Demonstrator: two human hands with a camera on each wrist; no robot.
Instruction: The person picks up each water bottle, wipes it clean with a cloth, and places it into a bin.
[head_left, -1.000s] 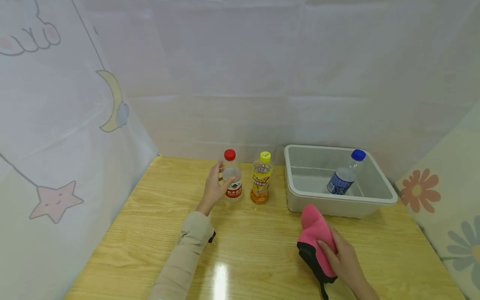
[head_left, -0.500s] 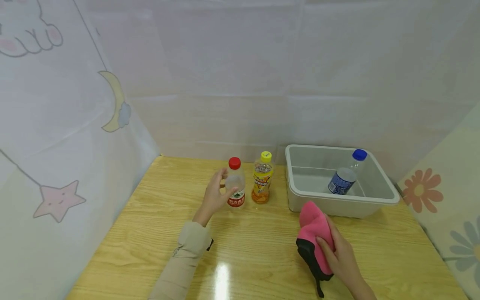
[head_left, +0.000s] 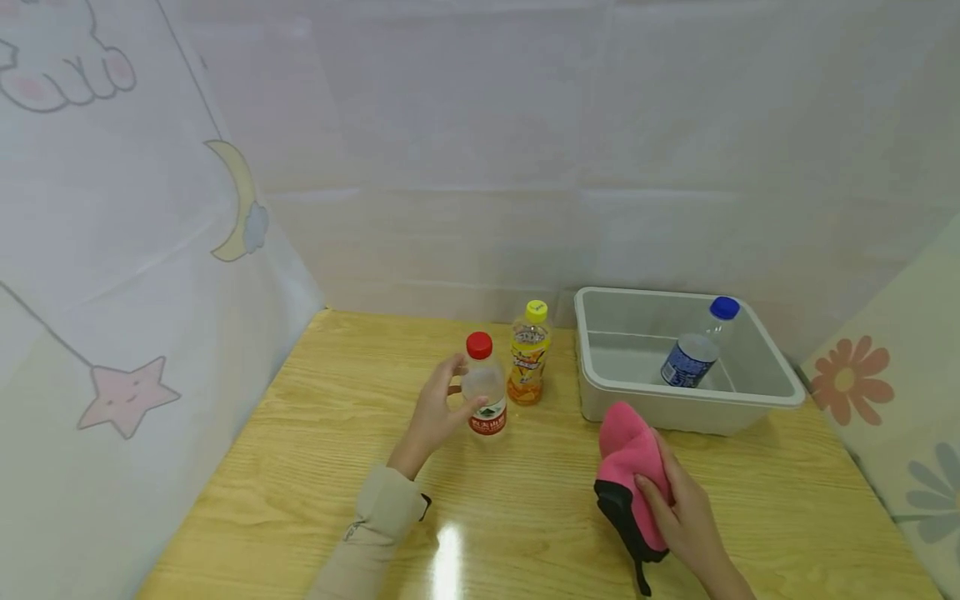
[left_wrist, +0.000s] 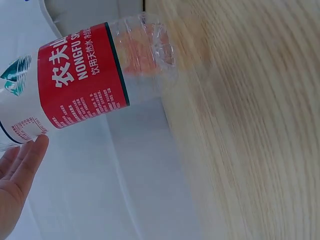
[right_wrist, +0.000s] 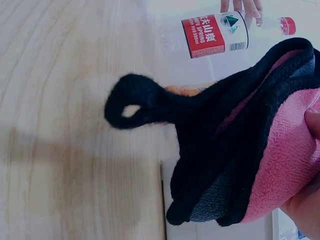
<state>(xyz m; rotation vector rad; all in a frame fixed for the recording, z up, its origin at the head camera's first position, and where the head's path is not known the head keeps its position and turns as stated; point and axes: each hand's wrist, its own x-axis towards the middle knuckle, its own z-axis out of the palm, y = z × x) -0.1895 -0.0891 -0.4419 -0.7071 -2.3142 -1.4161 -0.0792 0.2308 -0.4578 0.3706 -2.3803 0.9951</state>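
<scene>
Wooden table noted. I see my left hand gripping the upright water bottle left of centre; my right hand clutches the cloth, near the tub.

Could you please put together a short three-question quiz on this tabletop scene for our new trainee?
1. True or false: the blue-capped bottle lies inside the grey tub.
2. Which bottle does the left hand grip? A) the yellow-capped bottle B) the red-capped bottle C) the blue-capped bottle
3. Fill in: the right hand holds a pink and black ____ on the table.

Key:
1. True; it leans tilted in the tub.
2. B; the fingers curl round its clear body, above the red label.
3. Cloth; the right wrist view shows a black loop on it.
</scene>
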